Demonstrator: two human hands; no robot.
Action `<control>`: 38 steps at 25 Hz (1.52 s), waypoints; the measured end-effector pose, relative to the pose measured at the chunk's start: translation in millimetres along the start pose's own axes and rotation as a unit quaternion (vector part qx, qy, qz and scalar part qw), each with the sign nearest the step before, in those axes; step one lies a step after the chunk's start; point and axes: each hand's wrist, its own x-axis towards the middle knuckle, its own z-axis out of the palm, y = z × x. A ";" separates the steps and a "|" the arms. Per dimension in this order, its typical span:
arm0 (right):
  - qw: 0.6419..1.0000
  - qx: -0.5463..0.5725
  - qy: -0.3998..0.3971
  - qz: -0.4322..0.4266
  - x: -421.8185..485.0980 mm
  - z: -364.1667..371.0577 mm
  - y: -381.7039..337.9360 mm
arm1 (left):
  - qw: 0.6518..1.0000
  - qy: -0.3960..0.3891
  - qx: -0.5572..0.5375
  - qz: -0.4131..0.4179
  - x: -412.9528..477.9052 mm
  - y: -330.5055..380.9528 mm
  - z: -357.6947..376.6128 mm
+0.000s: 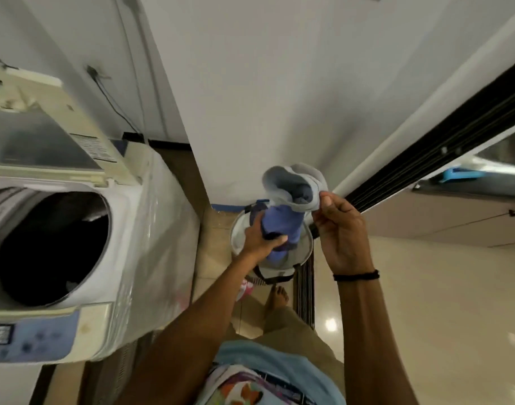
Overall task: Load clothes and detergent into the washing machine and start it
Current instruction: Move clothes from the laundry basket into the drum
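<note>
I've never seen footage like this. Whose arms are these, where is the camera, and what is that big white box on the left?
There is no robot here. A person wears the camera on their head, so you look down along their own arms. The white box is a top-loading washing machine, lid raised, its dark drum open. Beside it on the floor stands a pale laundry basket. The left hand grips a blue garment over the basket. The right hand pinches the edge of a light grey cloth; whether that is part of the same garment is unclear.

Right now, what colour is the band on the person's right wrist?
Black; the wristband shows clearly in the head view, just below the right hand.
</note>
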 end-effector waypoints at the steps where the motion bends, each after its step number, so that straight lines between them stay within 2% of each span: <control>1: 0.999 0.019 -0.027 -0.009 -9.0 10.5 -12.5 | 1.000 -0.006 -0.005 0.022 -8.1 22.4 -4.8; 3: 0.997 0.049 -0.049 -0.028 -21.2 24.1 -29.7 | 0.997 -0.030 -0.070 0.007 -20.7 65.5 -16.3; 5: 0.999 0.007 -0.020 -0.048 -24.4 24.9 -33.4 | 0.977 -0.044 -0.204 -0.053 -32.8 101.3 -37.1; 6: 0.995 -0.072 0.023 -0.061 -18.6 20.5 -30.2 | 0.954 -0.065 -0.284 -0.072 -38.7 116.7 -49.2; 7: 0.977 -0.187 0.070 -0.079 -10.5 12.0 -24.5 | 0.931 -0.090 -0.346 -0.074 -41.7 129.0 -60.7; 8: 0.943 -0.307 0.095 -0.086 -0.7 4.3 -17.4 | 0.922 -0.103 -0.366 -0.067 -47.4 141.4 -73.5; 10: 0.886 -0.455 0.055 -0.068 12.0 0.7 -4.0 | 0.918 -0.122 -0.375 -0.038 -59.9 162.3 -96.0; 12: 0.882 -0.471 -0.013 -0.005 21.7 11.0 9.2 | 0.909 -0.106 -0.404 -0.014 -67.7 179.6 -115.0; 13: 0.888 -0.458 -0.036 0.006 24.2 20.8 10.3 | 0.905 -0.084 -0.417 -0.006 -70.1 185.0 -123.0; 14: 0.878 -0.478 -0.024 -0.022 27.0 31.4 7.8 | 0.906 -0.052 -0.420 -0.003 -71.2 187.8 -132.4; 16: 0.889 -0.447 0.042 -0.090 36.5 46.7 -8.5 | 0.904 -0.003 -0.428 0.003 -64.8 185.6 -152.8; 17: 0.923 -0.367 0.075 -0.090 35.1 57.1 -20.7 | 0.907 0.005 -0.421 0.009 -62.4 180.8 -161.8; 18: 0.954 -0.284 0.069 -0.073 37.0 61.1 -26.6 | 0.920 0.013 -0.391 0.005 -64.0 174.7 -167.7; 19: 0.964 -0.252 0.043 -0.067 34.9 67.9 -31.0 | 0.933 0.013 -0.361 -0.003 -67.6 169.1 -169.2; 20: 0.951 -0.302 0.003 -0.057 34.0 73.5 -28.2 | 0.946 0.002 -0.324 0.001 -72.8 167.6 -168.0; 22: 0.911 -0.396 -0.115 0.003 26.2 79.0 -2.4 | 0.960 -0.009 -0.265 0.088 -76.9 172.1 -162.6; 23: 0.902 -0.391 -0.171 0.063 20.2 79.8 15.4 | 0.954 -0.017 -0.264 0.137 -77.3 178.0 -158.3; 25: 0.900 -0.327 -0.230 0.175 13.1 75.0 44.6 | 0.946 -0.028 -0.263 0.186 -80.6 190.2 -158.4; 26: 0.906 -0.283 -0.235 0.208 12.4 73.2 52.3 | 0.948 -0.030 -0.254 0.190 -82.9 192.2 -164.8; 28: 0.919 -0.239 -0.229 0.212 16.3 75.5 60.1 | 0.953 0.028 -0.205 0.220 -79.2 184.4 -179.8; 30: 0.946 -0.197 -0.194 0.168 17.8 89.1 60.0 | 0.969 0.060 -0.173 0.166 -67.8 181.9 -194.2; 32: 0.965 -0.157 -0.163 0.134 22.6 99.4 58.4 | 0.984 0.067 -0.145 0.080 -59.7 169.1 -208.4; 33: 0.973 -0.115 -0.157 0.125 25.0 102.7 56.1 | 0.988 0.052 -0.130 0.068 -63.8 158.5 -212.7; 35: 0.978 -0.017 -0.153 0.142 25.9 109.0 48.3 | 0.981 0.019 -0.191 0.005 -88.3 128.3 -210.9; 36: 0.976 0.009 -0.154 0.153 25.0 110.6 46.1 | 0.972 -0.029 -0.234 -0.024 -97.2 118.0 -207.0; 38: 0.971 0.001 -0.176 0.162 24.4 121.0 50.3 | 0.938 -0.103 -0.332 0.000 -111.0 93.6 -185.8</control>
